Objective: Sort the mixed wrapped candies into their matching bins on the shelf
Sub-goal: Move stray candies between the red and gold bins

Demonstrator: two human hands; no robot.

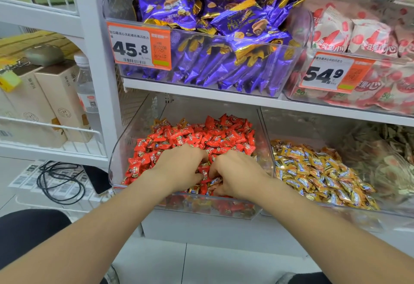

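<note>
Rummaging: left grip [179,167], right grip [237,177] curled into red candy bin [118,150], lower centre, holdings unclear; next calls for lifting stray yellow candies [216,181] to yellow bin [302,127]

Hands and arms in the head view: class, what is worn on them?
Nothing visible. The left forearm and right forearm are bare, no sleeves in frame. The left hand and right hand have no gloves, and no rings, watch or bracelet show.
</note>
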